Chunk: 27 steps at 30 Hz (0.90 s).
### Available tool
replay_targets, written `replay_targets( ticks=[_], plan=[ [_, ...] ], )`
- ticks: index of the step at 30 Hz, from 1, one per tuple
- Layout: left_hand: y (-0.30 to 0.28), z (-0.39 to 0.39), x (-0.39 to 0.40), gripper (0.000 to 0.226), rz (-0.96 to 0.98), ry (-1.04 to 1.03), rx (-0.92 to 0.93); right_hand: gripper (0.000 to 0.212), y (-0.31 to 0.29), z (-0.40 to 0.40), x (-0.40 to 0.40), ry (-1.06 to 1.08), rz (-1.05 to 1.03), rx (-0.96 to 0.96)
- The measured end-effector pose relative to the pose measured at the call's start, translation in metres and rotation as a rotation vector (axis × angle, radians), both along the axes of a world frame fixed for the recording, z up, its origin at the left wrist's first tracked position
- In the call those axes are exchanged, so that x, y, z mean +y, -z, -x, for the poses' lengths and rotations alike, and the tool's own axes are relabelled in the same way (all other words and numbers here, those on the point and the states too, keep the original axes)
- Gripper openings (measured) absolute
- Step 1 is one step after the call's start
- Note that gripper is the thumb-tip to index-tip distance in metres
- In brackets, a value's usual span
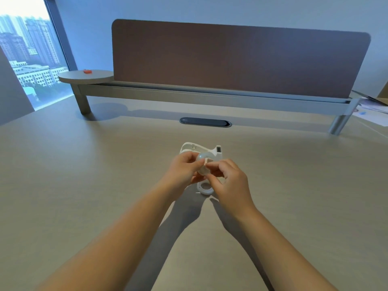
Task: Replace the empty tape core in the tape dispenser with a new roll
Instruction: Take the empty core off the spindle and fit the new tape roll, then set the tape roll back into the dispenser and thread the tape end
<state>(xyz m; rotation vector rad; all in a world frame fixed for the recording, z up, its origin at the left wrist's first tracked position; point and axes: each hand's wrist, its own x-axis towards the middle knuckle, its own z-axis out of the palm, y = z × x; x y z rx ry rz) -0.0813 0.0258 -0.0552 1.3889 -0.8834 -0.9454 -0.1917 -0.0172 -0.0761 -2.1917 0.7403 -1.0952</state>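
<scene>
Both bare forearms reach forward from the near edge and meet over the middle of the bench (84, 175). The left hand (182, 166) is curled, fingers bent inward, and grips the left side of a pale tape roll (202, 163) held up off the bench. The right hand (228, 181) is also curled, its thumb and forefinger pinched together at the roll's right rim, where a small light tab sits between the fingertips; whether that tab is the tape's loose end cannot be told. The two hands touch the roll from opposite sides, wrists angled toward each other.

Just beyond the hands, on the far side, the white tape dispenser (210, 149) lies on the bench, its cutter end pointing right and its round cradle to the left, partly hidden behind the roll. Directly below the hands, on the near side, a white ring (204, 189) lies flat on the bench, partly covered by the right hand's fingers; it looks like the empty core.

Farther off, a dark oval cable port (205, 122) sits in the bench, and behind it a brown divider panel (231, 59) stands on a grey rail. A small orange object (87, 71) rests on a round shelf (69, 77) at the far left.
</scene>
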Motion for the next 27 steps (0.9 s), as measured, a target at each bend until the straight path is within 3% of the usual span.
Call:
replay_targets(
  ticks=[5,8,12,17,21,27],
  plan=[
    [0.0,-0.008,0.004,0.016,-0.001,0.046,-0.147,0.026,-0.004,0.001,-0.011,0.09,-0.154,-0.067],
    [0.0,-0.012,0.003,0.014,0.034,0.058,-0.198,0.013,-0.007,-0.002,-0.013,-0.05,-0.368,-0.091],
    [0.001,-0.022,-0.001,0.013,0.059,-0.019,-0.236,0.016,-0.007,-0.01,-0.016,-0.093,-0.568,-0.241],
    [-0.003,-0.042,-0.012,0.015,0.133,-0.141,-0.335,0.012,-0.005,-0.022,-0.03,0.024,-0.386,-0.148],
    [-0.014,-0.062,-0.027,0.007,0.151,-0.157,-0.445,0.035,-0.002,-0.032,-0.052,0.12,-0.095,0.17],
    [-0.016,-0.073,-0.049,0.021,0.081,-0.103,-0.541,0.055,0.005,-0.046,-0.073,0.131,-0.084,0.395]
  ],
)
